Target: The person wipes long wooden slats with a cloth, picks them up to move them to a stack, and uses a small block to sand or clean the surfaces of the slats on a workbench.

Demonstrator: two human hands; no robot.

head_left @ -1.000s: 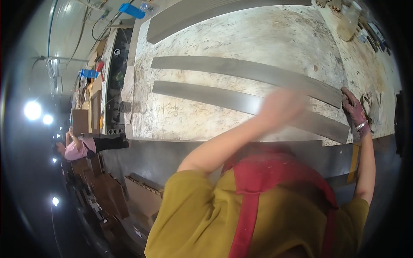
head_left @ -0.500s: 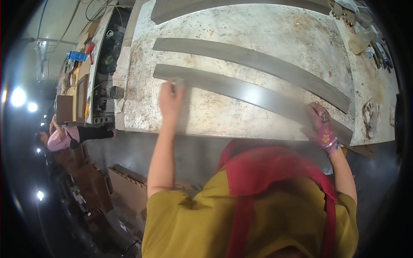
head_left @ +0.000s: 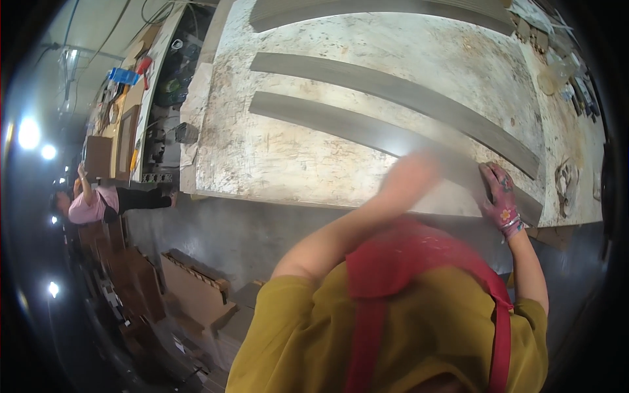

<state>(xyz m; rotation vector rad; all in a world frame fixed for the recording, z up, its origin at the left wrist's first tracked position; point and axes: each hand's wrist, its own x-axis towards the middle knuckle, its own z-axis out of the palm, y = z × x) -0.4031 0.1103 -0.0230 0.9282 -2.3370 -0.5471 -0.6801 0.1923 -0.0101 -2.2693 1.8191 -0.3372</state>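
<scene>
Two long grey boards lie side by side on a stained white worktable (head_left: 295, 160), running from upper left to lower right. Over the middle of the nearer grey board (head_left: 314, 120) is my bare left hand (head_left: 414, 173), smeared by motion. Whether it holds something is hidden by the blur. My right hand (head_left: 502, 193), in a pink flowered glove, holds the same board close to its right end, fingers across its top. The farther grey board (head_left: 393, 92) lies just beyond, touched by neither hand.
More grey boards (head_left: 386, 8) lie along the table's far side. At the right are a crumpled rag (head_left: 565, 187) and tools (head_left: 583, 95). A shelf with clutter (head_left: 180, 65) stands left of the table. Another person (head_left: 98, 203) is at the far left, beside cardboard (head_left: 196, 288).
My left hand has swept right along the nearer board, from near its left end to past its middle. My right hand stays near the right end. The view has shifted slightly.
</scene>
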